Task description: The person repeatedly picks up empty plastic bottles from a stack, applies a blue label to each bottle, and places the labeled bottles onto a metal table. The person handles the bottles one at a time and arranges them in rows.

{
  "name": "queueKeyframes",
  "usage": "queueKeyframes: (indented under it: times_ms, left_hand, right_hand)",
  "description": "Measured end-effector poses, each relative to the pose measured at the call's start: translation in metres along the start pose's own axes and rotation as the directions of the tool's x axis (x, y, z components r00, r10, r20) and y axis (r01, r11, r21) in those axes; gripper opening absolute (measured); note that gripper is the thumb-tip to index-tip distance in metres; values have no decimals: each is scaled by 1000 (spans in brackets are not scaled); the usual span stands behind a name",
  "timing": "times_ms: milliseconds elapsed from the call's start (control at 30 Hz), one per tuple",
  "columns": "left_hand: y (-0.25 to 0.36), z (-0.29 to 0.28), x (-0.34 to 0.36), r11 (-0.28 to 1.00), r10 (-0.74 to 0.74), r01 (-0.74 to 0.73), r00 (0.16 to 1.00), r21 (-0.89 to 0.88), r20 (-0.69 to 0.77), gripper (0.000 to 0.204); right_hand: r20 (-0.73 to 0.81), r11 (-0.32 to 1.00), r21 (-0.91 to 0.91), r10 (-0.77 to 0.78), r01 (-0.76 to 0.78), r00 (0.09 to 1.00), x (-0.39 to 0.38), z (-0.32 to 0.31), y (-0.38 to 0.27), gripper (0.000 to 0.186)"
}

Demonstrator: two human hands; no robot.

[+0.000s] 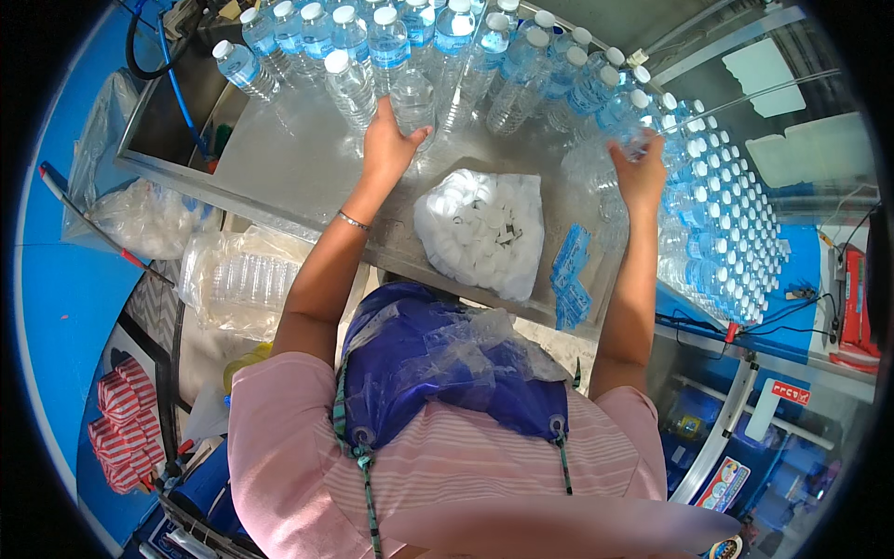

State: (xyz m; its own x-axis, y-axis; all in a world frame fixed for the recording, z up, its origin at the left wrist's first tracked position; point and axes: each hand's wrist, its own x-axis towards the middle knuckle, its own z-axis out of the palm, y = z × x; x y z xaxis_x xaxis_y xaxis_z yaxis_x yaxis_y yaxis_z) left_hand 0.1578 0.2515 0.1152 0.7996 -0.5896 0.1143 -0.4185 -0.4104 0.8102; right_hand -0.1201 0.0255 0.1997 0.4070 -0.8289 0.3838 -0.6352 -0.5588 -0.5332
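Observation:
My left hand is closed round the lower part of a clear plastic bottle, which shows no label or cap. A white-capped bottle stands just left of it. Over at the right, my right hand grips another clear plastic bottle, partly blurred and partly hidden by the fingers. Between my arms, an open clear bag holds many white bottle caps. Blue printed labels lie on the metal table to the right of the bag.
Rows of capped, blue-labelled bottles line the table's far side. More stand packed at the right. A metal basin adjoins the table on the left. Below it lies a plastic pack of bottles. My blue apron meets the table's near edge.

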Motion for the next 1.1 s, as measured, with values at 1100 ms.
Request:
queueKeyframes:
  times_ms: [1100]
  left_hand:
    - [62, 112, -14, 941, 287, -139, 812, -309, 509, 16]
  right_hand:
    - [794, -312, 548, -99, -776, 600, -24, 43, 70, 56]
